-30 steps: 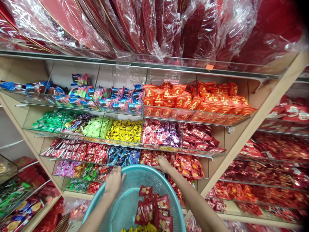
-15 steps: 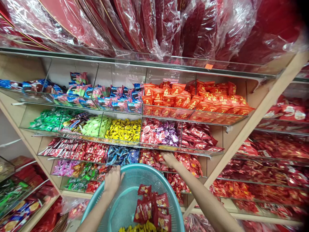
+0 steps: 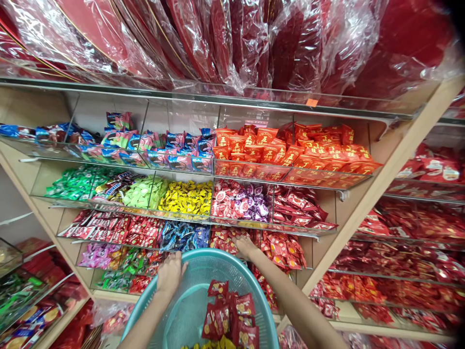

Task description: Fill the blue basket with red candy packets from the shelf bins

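Reaching into the red packets [image 3: 222,240] beyond the basket [image 3: 189,300] appears to be the step in hand. The left hand [image 3: 171,274] curls over the basket's rim; whether the right hand [image 3: 245,246] pinches anything cannot be told. The next move likely calls for a secure grip, clear of the glass shelf [image 3: 290,229] above.

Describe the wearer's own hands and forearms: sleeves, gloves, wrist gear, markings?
Left hand and right hand are both bare, no gloves. Left forearm and right forearm are slim, taper toward the wrists, and show no sleeves. No watch, bracelet or cable visible. Rings or small markings: can't tell at this resolution.
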`<state>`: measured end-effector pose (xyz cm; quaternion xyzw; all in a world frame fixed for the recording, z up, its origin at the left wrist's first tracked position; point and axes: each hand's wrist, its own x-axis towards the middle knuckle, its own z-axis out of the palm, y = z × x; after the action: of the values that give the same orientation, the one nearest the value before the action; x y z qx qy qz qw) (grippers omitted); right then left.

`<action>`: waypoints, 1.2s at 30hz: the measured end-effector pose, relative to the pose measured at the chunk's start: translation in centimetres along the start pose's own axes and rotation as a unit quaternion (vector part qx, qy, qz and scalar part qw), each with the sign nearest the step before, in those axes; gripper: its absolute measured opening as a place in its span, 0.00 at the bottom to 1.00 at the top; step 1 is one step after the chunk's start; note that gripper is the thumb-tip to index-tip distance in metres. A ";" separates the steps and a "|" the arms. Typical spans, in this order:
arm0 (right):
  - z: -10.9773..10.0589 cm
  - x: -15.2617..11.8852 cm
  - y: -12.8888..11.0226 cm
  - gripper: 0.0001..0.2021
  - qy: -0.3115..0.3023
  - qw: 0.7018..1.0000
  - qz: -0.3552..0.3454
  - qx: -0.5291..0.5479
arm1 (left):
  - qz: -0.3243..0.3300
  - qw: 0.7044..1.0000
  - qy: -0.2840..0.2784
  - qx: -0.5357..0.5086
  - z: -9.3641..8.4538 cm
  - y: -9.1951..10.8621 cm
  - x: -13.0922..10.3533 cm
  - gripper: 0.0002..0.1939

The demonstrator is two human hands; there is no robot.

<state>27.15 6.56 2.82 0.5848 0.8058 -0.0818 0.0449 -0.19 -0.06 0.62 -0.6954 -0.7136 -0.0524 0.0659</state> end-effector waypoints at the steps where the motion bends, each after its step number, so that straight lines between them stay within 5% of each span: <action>1: 0.0 0.1 -0.2 0.29 0.003 1.000 -0.006 -0.001 | 0.001 1.000 0.001 0.000 0.0 0.0 0.0 0.16; 10: 0.8 0.9 -0.6 0.22 0.021 0.999 -0.034 0.000 | 0.010 1.000 0.014 0.010 -0.2 0.1 -0.2 0.16; 30: 1.5 1.6 -0.5 0.29 0.043 0.998 -0.039 -0.015 | 0.002 1.000 0.006 0.005 -0.1 0.1 -0.1 0.16; 36: 0.3 0.8 -0.6 0.28 0.051 0.998 -0.041 -0.019 | 0.010 1.000 0.013 0.012 -0.2 0.0 -0.1 0.16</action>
<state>26.29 7.09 2.45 0.5536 0.8318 -0.0378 0.0115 -0.15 -0.21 0.83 -0.7009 -0.7063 -0.0522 0.0842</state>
